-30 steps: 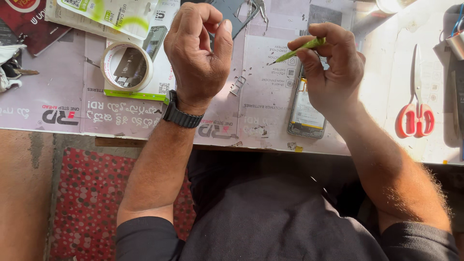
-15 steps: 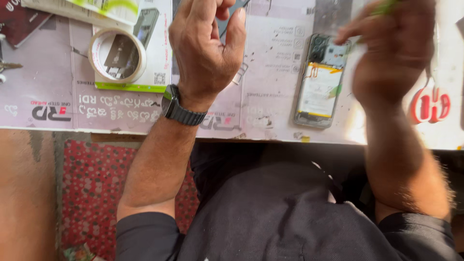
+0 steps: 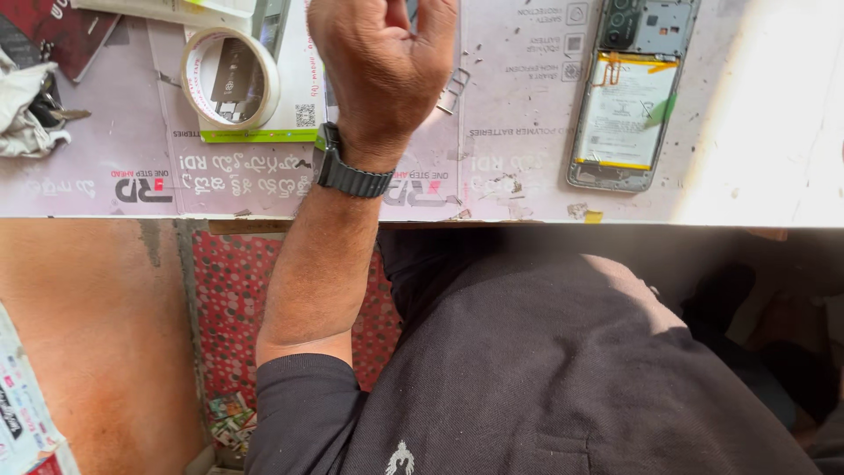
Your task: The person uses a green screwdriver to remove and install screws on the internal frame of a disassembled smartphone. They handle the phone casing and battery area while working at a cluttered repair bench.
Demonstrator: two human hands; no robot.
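Left hand hovered over the table, far centre, a watch on its wrist. Tape roll lay left of the hand, on a flat packet. Crumpled cloth sat at the far left edge. Opened phone lay right of the hand, well apart, on the table mat. Lap sat near, below the table edge.

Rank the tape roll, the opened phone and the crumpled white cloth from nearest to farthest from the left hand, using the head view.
Measured from the left hand:
1. Tape roll, just to its left on the table.
2. Opened phone, back cover off, to its right.
3. Crumpled white cloth, at the far left edge of the table.
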